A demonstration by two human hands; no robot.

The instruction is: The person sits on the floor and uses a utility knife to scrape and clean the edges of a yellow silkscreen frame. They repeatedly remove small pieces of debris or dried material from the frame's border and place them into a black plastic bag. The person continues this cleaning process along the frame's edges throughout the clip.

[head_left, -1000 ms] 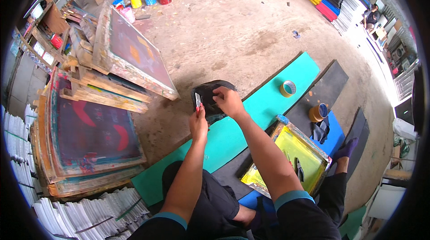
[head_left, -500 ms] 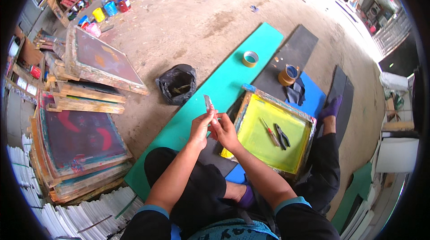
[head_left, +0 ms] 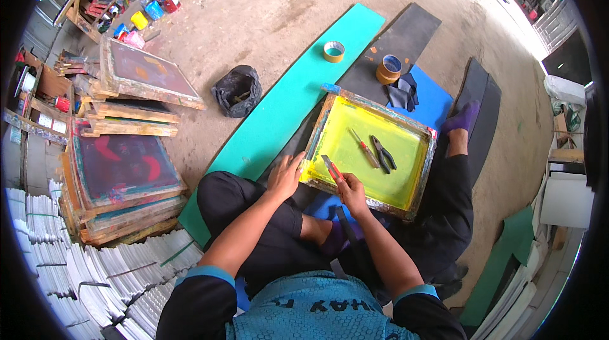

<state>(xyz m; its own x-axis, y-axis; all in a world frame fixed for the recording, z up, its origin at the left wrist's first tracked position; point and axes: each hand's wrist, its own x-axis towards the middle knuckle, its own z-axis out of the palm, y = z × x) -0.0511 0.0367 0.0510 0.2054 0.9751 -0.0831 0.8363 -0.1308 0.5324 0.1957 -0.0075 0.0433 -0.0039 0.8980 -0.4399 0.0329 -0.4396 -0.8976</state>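
Observation:
In my right hand (head_left: 352, 194) is a cutter knife (head_left: 331, 166) with a red handle, its blade pointing up and left over the near left part of a screen-printing frame (head_left: 382, 109). My left hand (head_left: 285, 177) is at the frame's left rim near its corner, fingers stretched toward the yellow-stained edge. The yellow-green mesh (head_left: 346, 115) is bordered by stained wood. A screwdriver (head_left: 366, 151) with a reddish handle and black-handled pliers (head_left: 383, 153) lie side by side on the mesh.
A teal board (head_left: 273, 108) and a dark board (head_left: 406, 35) run under and beyond the frame. Tape rolls (head_left: 333, 52) (head_left: 388, 70) stand on them. Left are a black plastic bag (head_left: 236, 91) and stacked screen frames (head_left: 127, 175). My foot (head_left: 461, 118) rests right of the frame.
My hands, together around the knife before, have parted. The left has come to the frame's left rim; the right has carried the knife down over the frame. The view has shifted.

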